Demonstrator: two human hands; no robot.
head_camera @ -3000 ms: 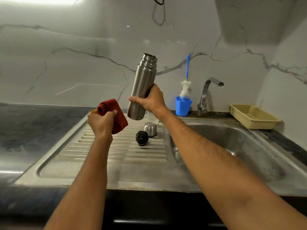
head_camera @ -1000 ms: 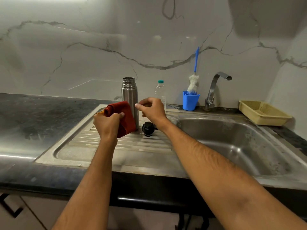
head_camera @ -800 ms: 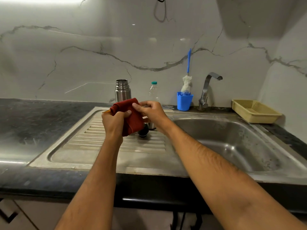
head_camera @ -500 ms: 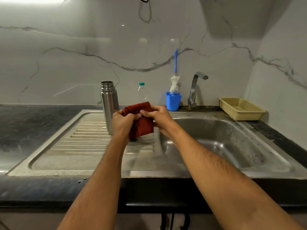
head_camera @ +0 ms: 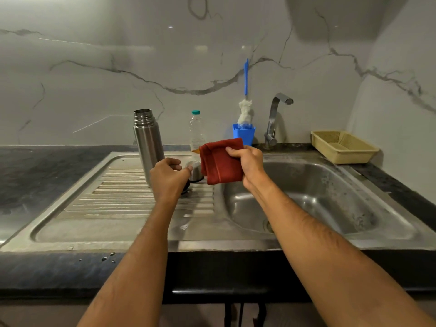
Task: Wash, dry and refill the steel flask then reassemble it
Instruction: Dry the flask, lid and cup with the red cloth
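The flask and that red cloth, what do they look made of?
The flask looks like brushed stainless steel: grey, with soft streaked reflections and a ridged neck. The red cloth, held by the right hand, seems a soft woven or terry fabric: matte, folded, with a stitched hem.

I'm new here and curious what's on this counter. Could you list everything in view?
steel flask: one, silver, open-topped, upright on drainboard
steel cup lid: one, silver, on drainboard beside flask
black stopper: one, mostly hidden behind left hand
red cloth: one, held up
plastic bottle: one, clear, teal cap, by the wall
blue cup: one, holds bottle brush
tap: one, steel
sink basin: one, steel
basket: one, beige, right counter
left hand: fingers reaching at cup lid
right hand: grips cloth
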